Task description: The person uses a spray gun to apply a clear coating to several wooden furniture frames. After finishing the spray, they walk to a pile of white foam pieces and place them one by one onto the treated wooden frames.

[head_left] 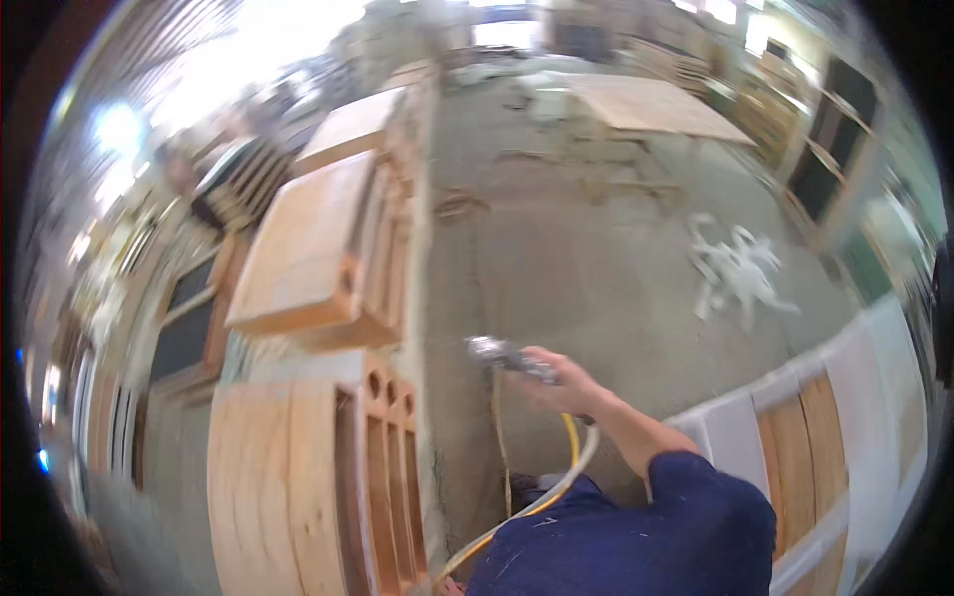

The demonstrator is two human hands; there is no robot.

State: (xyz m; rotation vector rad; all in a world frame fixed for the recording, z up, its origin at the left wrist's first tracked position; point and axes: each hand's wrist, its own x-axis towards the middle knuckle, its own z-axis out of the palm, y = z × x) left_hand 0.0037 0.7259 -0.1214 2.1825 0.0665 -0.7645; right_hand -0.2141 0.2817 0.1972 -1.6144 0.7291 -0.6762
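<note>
My right hand [561, 380] is stretched out ahead of me, closed around a silver spray gun [512, 359] whose metal front end points left. From below that hand a yellow hose [573, 437] and a whitish hose [588, 452] curve down together past my body to the lower edge. A small patch of skin at the lower edge, beside the hoses, seems to be my left hand [453, 588]; its fingers cannot be made out. Nearest the gun on the left stands a pale wooden cabinet [268, 477] with round holes and slots in its side.
More wooden cabinets [308, 238] continue the row on the left. A wooden panel [656, 104] rests on trestles farther off. White star-shaped stands [740, 268] are on the grey floor [556, 278]. White-wrapped wooden pieces [805, 457] lie close on my right. Motion blurs much of the view.
</note>
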